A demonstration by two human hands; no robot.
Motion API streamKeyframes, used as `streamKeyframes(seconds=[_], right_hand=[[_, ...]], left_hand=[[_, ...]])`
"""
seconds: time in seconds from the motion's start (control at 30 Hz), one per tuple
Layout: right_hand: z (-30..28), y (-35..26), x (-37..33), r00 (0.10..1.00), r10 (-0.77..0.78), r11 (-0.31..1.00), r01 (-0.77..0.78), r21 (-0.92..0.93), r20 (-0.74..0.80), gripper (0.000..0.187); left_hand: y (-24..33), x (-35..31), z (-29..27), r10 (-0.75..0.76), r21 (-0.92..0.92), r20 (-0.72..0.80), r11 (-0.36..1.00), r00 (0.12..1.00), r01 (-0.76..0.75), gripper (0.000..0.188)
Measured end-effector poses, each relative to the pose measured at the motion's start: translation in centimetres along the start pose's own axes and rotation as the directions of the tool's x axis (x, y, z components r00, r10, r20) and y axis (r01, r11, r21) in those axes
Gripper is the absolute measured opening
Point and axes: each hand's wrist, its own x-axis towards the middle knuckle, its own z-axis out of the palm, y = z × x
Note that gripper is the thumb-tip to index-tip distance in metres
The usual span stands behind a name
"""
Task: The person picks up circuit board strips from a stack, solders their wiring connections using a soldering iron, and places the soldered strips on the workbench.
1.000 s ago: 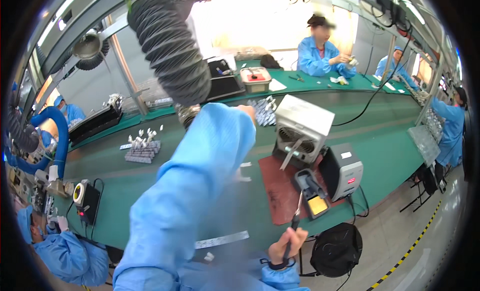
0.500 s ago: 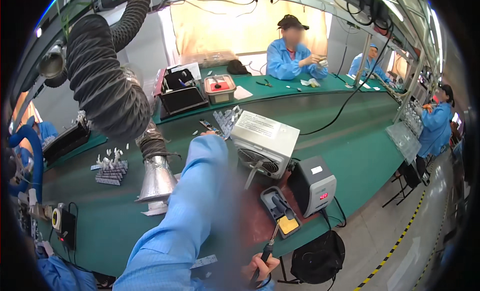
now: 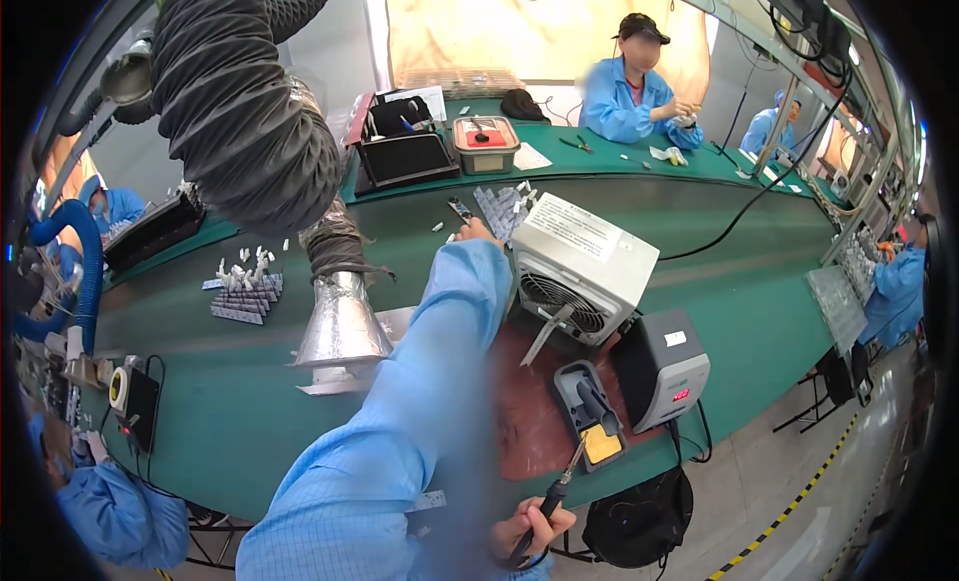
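Observation:
My left arm reaches across the green bench, and my left hand [image 3: 477, 230] closes its fingers over the near end of a narrow dark circuit board [image 3: 460, 208]. Beside it lies a pile of pale strip-shaped boards [image 3: 499, 211] with small white parts. Near the front edge, my right hand [image 3: 534, 526] is wrapped round the black handle of a soldering iron [image 3: 552, 496]. The iron points up and away, its tip by the edge of the yellow sponge [image 3: 602, 443] in the iron stand [image 3: 579, 391]. I cannot tell whether tip and sponge touch.
A white fan box [image 3: 584, 251] and a dark soldering station [image 3: 659, 371] stand right of my left arm. At left hangs a black duct [image 3: 250, 111] with a foil hood [image 3: 342, 326]. More boards [image 3: 242, 293] lie farther left. A co-worker [image 3: 639, 91] sits across the bench.
The whole view has shifted, bringing the bench higher and further right. My left fingers now cover more of the dark circuit board. The iron stays by the sponge.

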Motion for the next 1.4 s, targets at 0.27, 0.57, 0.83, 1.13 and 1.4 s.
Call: streamKeyframes(seconds=[0.27, 0.57, 0.83, 1.13, 1.4], right_hand=[[0.0, 0.0, 0.4, 1.000, -0.016, 0.996, 0.015, -0.093, -0.018, 0.012], [0.9, 0.1, -0.2, 0.994, -0.005, 0.994, -0.007, -0.110, -0.108, 0.011], [-0.4, -0.3, 1.9, 0.999, -0.032, 0.998, 0.032, -0.054, -0.001, 0.013], [0.1, -0.4, -0.5, 0.990, 0.008, 0.996, -0.022, -0.090, -0.144, 0.014], [0.1, -2.9, 1.0, 0.983, 0.039, 0.999, -0.041, -0.006, -0.177, 0.013]], left_hand=[[1.4, -0.7, 0.7, 0.123, -0.106, -0.083, 0.986, 0.989, -0.131, 0.055], [-0.7, 1.3, 4.9, 0.557, -0.128, -0.178, 0.804, 0.811, -0.581, 0.040], [1.9, -2.0, 3.8, 0.436, -0.480, 0.036, 0.797, 0.899, -0.367, 0.020], [0.0, -6.5, -1.9, 0.347, -0.213, -0.150, 0.903, 0.926, -0.373, 0.018], [-1.4, -15.5, -8.1, 0.308, -0.091, -0.007, 0.947, 0.951, -0.307, 0.021]])
